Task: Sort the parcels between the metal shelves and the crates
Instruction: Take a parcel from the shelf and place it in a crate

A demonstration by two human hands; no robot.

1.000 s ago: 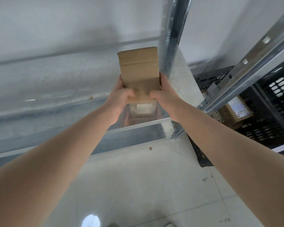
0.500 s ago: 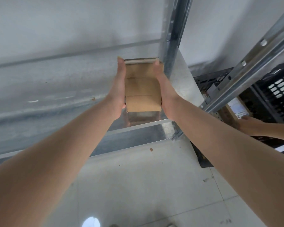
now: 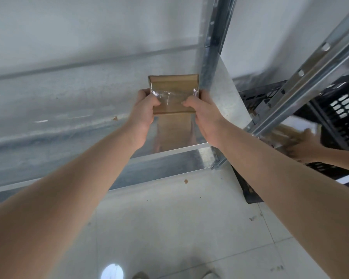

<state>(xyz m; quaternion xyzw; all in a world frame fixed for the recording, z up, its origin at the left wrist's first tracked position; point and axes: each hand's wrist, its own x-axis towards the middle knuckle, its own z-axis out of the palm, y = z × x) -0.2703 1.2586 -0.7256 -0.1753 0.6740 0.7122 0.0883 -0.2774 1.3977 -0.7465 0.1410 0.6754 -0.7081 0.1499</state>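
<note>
**At the Shelf Corner: Parcel Placement in Progress**

Nearest the camera, the pale floor (image 3: 169, 228) is running beneath both forearms (image 3: 79, 188), which are reaching up and forward. Above it, the left hand (image 3: 144, 109) and the right hand (image 3: 205, 111) are gripping the near end of a brown cardboard parcel (image 3: 173, 91). The thumbs are curling onto its taped top face and the fingers are wrapping its two sides.

The parcel is lying flat over the right end of the metal shelf (image 3: 69, 109), just beside the upright post (image 3: 214, 47). Its reflection is showing in the shelf plate below it; whether its underside is touching the plate cannot be told.

Judged from this, the placing step is under way, with the shelf as the destination and not a crate. The next move is calling for lowering the parcel until it is bearing fully on the plate, keeping its right edge off the post, then loosening both grips together.

Farther right, behind a slanted rail (image 3: 310, 71), another person's hand (image 3: 304, 146) is handling a blurred parcel (image 3: 284, 133) beside a black crate (image 3: 343, 109).
</note>
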